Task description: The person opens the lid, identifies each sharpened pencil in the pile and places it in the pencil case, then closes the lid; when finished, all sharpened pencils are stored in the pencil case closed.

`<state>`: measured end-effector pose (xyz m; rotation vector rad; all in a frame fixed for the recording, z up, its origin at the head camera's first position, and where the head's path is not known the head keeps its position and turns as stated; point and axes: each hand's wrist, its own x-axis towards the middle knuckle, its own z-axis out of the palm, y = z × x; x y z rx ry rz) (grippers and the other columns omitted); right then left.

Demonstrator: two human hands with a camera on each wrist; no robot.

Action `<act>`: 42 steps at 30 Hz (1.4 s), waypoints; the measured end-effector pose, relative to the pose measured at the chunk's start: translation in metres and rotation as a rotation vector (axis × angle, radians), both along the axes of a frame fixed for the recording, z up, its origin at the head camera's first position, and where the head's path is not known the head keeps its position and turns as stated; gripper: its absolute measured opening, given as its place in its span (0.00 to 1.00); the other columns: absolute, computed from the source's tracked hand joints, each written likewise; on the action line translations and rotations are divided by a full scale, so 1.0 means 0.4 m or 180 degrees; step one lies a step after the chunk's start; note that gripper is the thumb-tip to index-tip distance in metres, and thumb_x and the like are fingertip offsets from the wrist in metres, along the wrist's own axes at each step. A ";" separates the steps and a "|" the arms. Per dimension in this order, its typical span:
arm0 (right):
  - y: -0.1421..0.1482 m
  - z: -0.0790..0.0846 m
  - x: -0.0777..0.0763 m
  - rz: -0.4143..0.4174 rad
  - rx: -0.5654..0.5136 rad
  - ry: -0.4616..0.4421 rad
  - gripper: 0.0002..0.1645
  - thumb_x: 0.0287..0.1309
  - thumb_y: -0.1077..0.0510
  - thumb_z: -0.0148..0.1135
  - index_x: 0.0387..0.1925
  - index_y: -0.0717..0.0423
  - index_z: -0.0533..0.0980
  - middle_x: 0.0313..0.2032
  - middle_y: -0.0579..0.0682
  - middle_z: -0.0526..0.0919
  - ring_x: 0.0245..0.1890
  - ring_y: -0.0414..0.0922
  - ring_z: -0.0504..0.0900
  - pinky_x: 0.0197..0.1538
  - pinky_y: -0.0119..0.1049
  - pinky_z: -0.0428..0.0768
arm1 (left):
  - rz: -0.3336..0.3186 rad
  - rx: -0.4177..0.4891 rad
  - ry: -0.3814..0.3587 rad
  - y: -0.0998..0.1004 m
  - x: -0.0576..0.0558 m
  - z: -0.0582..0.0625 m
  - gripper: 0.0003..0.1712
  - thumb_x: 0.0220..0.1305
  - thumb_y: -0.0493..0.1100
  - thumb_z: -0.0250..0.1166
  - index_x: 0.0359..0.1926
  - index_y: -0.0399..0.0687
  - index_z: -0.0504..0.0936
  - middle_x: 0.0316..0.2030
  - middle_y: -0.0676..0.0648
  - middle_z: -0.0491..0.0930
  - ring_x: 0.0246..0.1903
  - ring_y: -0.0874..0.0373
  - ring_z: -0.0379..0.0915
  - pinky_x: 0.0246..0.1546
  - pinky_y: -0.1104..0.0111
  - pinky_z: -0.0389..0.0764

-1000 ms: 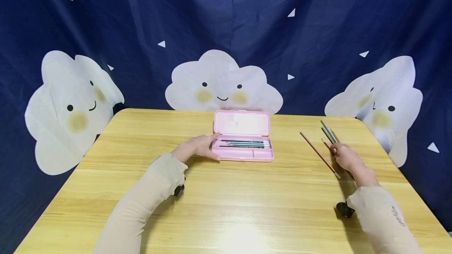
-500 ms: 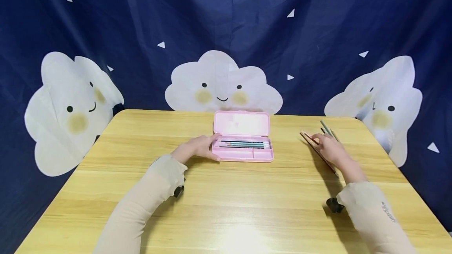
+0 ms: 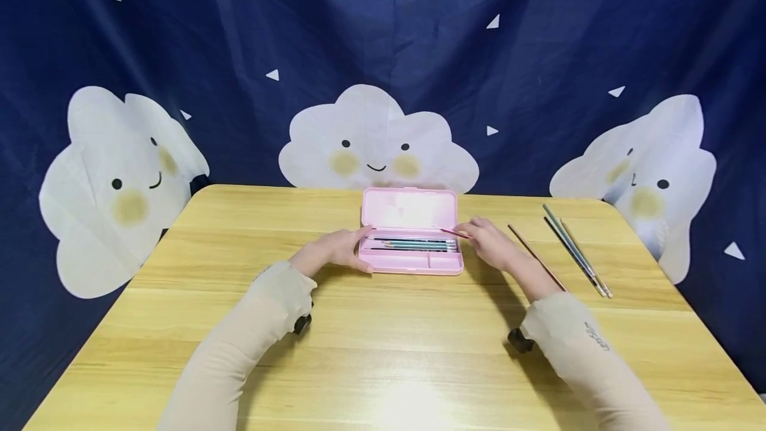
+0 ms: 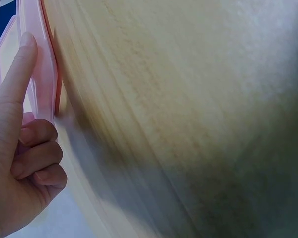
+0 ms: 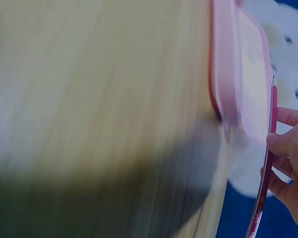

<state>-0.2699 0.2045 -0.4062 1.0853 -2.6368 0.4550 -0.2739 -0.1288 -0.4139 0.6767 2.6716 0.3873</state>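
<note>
A pink pencil case lies with its lid up near the table's far edge. Several pencils, some green and some dark, lie in its long back compartment. My left hand holds the case by its left end, thumb at the front corner; the left wrist view shows the other fingers curled beside the case. At the case's right end, my right hand pinches a dark red pencil between thumb and fingers. The pencil's sharpened end points left, above the back compartment in the head view.
Right of the case, a reddish-brown pencil lies alone on the wooden table. Farther right lie a few more, including a green pencil and a tan one. A blue cloud-print curtain hangs behind the table.
My right hand has picked up the dark red pencil from the group at the right and carried it left to the case. My left hand has stayed at the case's left end.
</note>
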 end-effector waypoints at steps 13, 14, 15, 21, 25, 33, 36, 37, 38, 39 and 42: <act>-0.180 -0.009 -0.042 0.0030 0.0502 -0.0204 0.21 0.55 0.74 0.49 0.45 0.53 0.78 0.31 0.52 0.72 0.34 0.49 0.73 0.40 0.41 0.73 | 0.0007 -0.0012 0.0018 -0.003 0.003 0.003 0.61 0.43 0.66 0.68 0.71 0.47 0.47 0.58 0.32 0.66 0.55 0.46 0.67 0.54 0.58 0.68; -0.190 -0.012 -0.046 0.0021 0.0542 -0.0235 0.21 0.55 0.74 0.49 0.45 0.53 0.78 0.32 0.51 0.73 0.35 0.49 0.73 0.41 0.42 0.73 | -0.0005 -0.0004 0.0027 -0.003 0.003 0.003 0.61 0.43 0.66 0.68 0.71 0.46 0.47 0.58 0.32 0.67 0.55 0.45 0.67 0.55 0.58 0.68; -0.199 -0.014 -0.049 0.0017 0.0573 -0.0272 0.22 0.55 0.74 0.50 0.46 0.52 0.78 0.32 0.51 0.73 0.36 0.49 0.73 0.42 0.41 0.73 | -0.0014 0.0001 0.0037 -0.004 0.003 0.003 0.61 0.43 0.66 0.68 0.70 0.45 0.47 0.58 0.32 0.67 0.55 0.45 0.67 0.55 0.58 0.68; -0.247 -0.022 -0.064 0.0046 0.0680 -0.0445 0.21 0.58 0.72 0.49 0.48 0.52 0.77 0.35 0.51 0.73 0.38 0.48 0.72 0.46 0.41 0.72 | -0.0004 -0.0031 0.0057 -0.007 0.005 0.003 0.61 0.43 0.66 0.67 0.71 0.45 0.47 0.57 0.32 0.68 0.55 0.45 0.67 0.54 0.58 0.69; -0.263 -0.027 -0.072 0.0046 0.0730 -0.0456 0.20 0.59 0.70 0.49 0.49 0.51 0.77 0.36 0.50 0.73 0.38 0.47 0.71 0.46 0.41 0.72 | 0.0024 -0.0039 0.0015 -0.006 0.004 0.003 0.61 0.43 0.66 0.67 0.71 0.47 0.47 0.58 0.33 0.67 0.56 0.46 0.67 0.55 0.58 0.68; -0.263 -0.036 -0.079 0.0069 0.0580 -0.0392 0.16 0.59 0.69 0.51 0.46 0.55 0.78 0.35 0.52 0.72 0.36 0.47 0.70 0.44 0.38 0.72 | 0.0049 -0.0016 -0.0021 0.000 0.002 0.001 0.60 0.44 0.66 0.68 0.71 0.48 0.48 0.58 0.33 0.67 0.56 0.46 0.66 0.55 0.58 0.67; -0.256 -0.035 -0.074 0.0052 0.0558 -0.0408 0.16 0.58 0.69 0.52 0.46 0.56 0.78 0.35 0.53 0.72 0.37 0.47 0.70 0.44 0.38 0.72 | 0.0053 -0.0041 0.0002 -0.001 0.002 -0.002 0.60 0.43 0.65 0.68 0.71 0.48 0.47 0.58 0.33 0.67 0.56 0.46 0.66 0.55 0.59 0.67; -0.253 -0.033 -0.073 0.0019 0.0562 -0.0437 0.15 0.58 0.69 0.53 0.46 0.56 0.78 0.35 0.53 0.72 0.37 0.47 0.70 0.45 0.39 0.72 | 0.0056 -0.0040 0.0005 -0.002 0.002 -0.002 0.60 0.43 0.65 0.68 0.71 0.48 0.47 0.58 0.33 0.67 0.56 0.46 0.66 0.55 0.59 0.67; -0.250 -0.032 -0.071 -0.0012 0.0588 -0.0453 0.15 0.58 0.69 0.53 0.45 0.56 0.78 0.36 0.53 0.72 0.37 0.47 0.71 0.46 0.39 0.73 | 0.0056 -0.0038 0.0005 -0.002 0.002 -0.002 0.61 0.43 0.65 0.68 0.71 0.48 0.47 0.58 0.33 0.67 0.56 0.46 0.66 0.55 0.59 0.67; -0.247 -0.030 -0.069 -0.0042 0.0627 -0.0453 0.14 0.58 0.68 0.54 0.45 0.56 0.77 0.36 0.52 0.72 0.38 0.48 0.71 0.46 0.39 0.73 | 0.0057 -0.0033 0.0006 -0.003 0.002 -0.002 0.61 0.43 0.65 0.68 0.71 0.48 0.47 0.58 0.33 0.67 0.56 0.46 0.66 0.55 0.59 0.67; -0.241 -0.026 -0.065 -0.0118 0.0771 -0.0437 0.14 0.58 0.68 0.54 0.44 0.55 0.77 0.36 0.52 0.73 0.39 0.48 0.73 0.48 0.41 0.74 | 0.0056 -0.0019 0.0000 -0.003 0.003 0.000 0.61 0.43 0.66 0.68 0.71 0.48 0.47 0.57 0.32 0.67 0.56 0.46 0.66 0.55 0.58 0.68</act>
